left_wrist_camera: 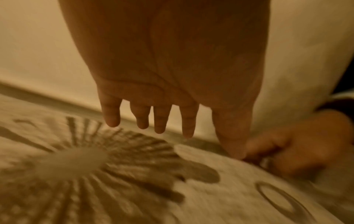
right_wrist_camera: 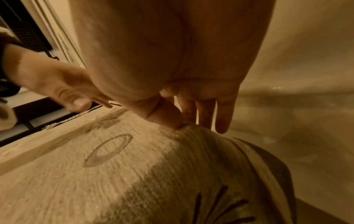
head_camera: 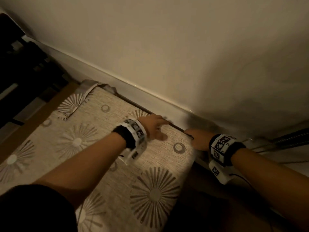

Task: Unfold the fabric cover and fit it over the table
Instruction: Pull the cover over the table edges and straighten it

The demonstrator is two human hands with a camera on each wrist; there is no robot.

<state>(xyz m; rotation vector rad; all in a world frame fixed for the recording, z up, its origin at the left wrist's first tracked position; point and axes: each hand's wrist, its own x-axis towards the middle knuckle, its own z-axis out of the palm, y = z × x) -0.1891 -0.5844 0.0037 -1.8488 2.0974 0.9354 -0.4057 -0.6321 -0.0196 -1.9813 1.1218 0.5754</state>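
The beige fabric cover (head_camera: pixel 100 148) with sunburst and ring patterns lies spread over the table, hiding most of it. My left hand (head_camera: pixel 158 127) hovers over the cover's far edge by the wall; in the left wrist view its fingers (left_wrist_camera: pixel 161 125) are straight and spread just above the cloth (left_wrist_camera: pixel 134 189). At the far right corner my right hand (head_camera: pixel 194 136) grips the cover. In the right wrist view its thumb (right_wrist_camera: pixel 170 119) presses the cloth corner (right_wrist_camera: pixel 134 174) against the fingers behind it. The far left corner (head_camera: pixel 87 91) is folded back, showing grey lining.
A cream wall and white baseboard (head_camera: pixel 150 94) run right behind the table's far edge. Dark furniture (head_camera: pixel 20 64) stands at the left beyond a brown strip (head_camera: pixel 43 118). A dark framed panel (head_camera: pixel 284 138) sits low at the right.
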